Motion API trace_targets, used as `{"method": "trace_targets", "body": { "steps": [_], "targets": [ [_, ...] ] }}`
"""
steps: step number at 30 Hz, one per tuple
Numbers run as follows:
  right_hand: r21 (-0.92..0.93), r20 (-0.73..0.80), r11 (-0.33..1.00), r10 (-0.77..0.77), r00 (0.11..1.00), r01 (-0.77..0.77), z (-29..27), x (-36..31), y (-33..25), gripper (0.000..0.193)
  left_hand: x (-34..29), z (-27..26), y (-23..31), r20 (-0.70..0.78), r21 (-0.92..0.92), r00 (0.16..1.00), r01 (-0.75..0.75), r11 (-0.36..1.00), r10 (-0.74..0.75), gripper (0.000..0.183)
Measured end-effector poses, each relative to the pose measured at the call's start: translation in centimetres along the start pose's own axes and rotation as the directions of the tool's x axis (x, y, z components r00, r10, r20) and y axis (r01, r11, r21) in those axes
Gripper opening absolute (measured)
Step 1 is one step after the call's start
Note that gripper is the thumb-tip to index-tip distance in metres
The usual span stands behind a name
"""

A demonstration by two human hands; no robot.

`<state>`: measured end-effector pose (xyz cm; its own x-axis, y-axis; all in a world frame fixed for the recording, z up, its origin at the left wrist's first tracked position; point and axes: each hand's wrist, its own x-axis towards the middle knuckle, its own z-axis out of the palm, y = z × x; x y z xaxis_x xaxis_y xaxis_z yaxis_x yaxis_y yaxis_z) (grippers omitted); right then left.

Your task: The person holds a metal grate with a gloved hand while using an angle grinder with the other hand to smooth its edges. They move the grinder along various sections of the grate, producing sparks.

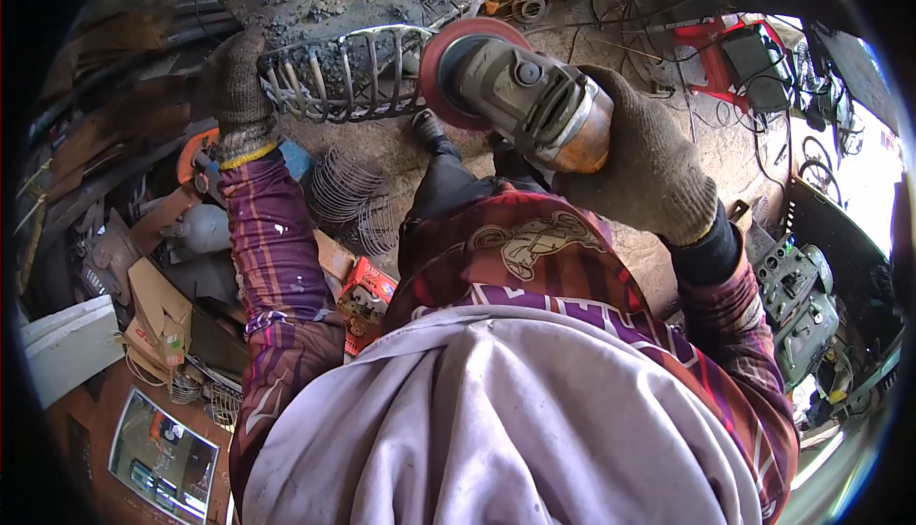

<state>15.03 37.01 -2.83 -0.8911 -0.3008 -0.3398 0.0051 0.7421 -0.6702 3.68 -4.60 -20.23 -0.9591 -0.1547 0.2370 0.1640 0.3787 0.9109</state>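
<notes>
While my right hand clasps the angle grinder, my left hand grips the barred metal frame by its left end; red disc, at the frame's right end: best kept steady, lightly pressed.

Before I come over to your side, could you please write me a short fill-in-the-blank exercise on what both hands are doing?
1. The right hand holds the angle grinder, whose disc has a ____ rim.
2. The left hand is at the ____ end of the openwork metal frame, as seen in the picture.
3. The knitted glove on the left hand ends in a ____ edge at the wrist.

Missing words: red; left; yellow.
</notes>
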Motion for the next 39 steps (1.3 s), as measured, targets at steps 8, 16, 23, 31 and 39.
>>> {"method": "trace_targets", "body": {
  "steps": [8, 16, 23, 31, 39],
  "targets": [
    [-0.090, 0.046, 0.996, 0.004, 0.999, 0.000, -0.7, 0.0, -0.8, 0.074, 0.1, -0.2, -0.3, -0.040, -0.018, 0.998, 0.052, 0.998, -0.053, 0.037],
    [-0.142, 0.075, 0.989, 0.061, 0.995, -0.049, -0.9, 0.0, -0.9, 0.073, -0.3, 0.5, 2.1, -0.032, -0.005, 0.995, 0.097, 0.995, -0.097, 0.038],
    [-0.163, 0.074, 0.986, 0.048, 0.996, -0.035, -1.2, 0.2, -1.3, 0.071, -0.1, 0.2, 1.6, -0.024, 0.009, 0.998, 0.061, 0.998, -0.061, 0.037],
    [-0.152, 0.075, 0.987, 0.059, 0.995, -0.047, -1.2, 0.2, -1.2, 0.071, -0.1, 0.2, 2.3, -0.002, 0.064, 0.999, 0.047, 0.997, -0.047, 0.039],
    [-0.145, 0.065, 0.989, 0.025, 0.998, -0.015, -1.1, 0.0, -0.3, 0.071, -0.4, 0.0, 1.3, -0.044, -0.027, 0.992, 0.113, 0.993, -0.114, 0.039]
  ]
}}
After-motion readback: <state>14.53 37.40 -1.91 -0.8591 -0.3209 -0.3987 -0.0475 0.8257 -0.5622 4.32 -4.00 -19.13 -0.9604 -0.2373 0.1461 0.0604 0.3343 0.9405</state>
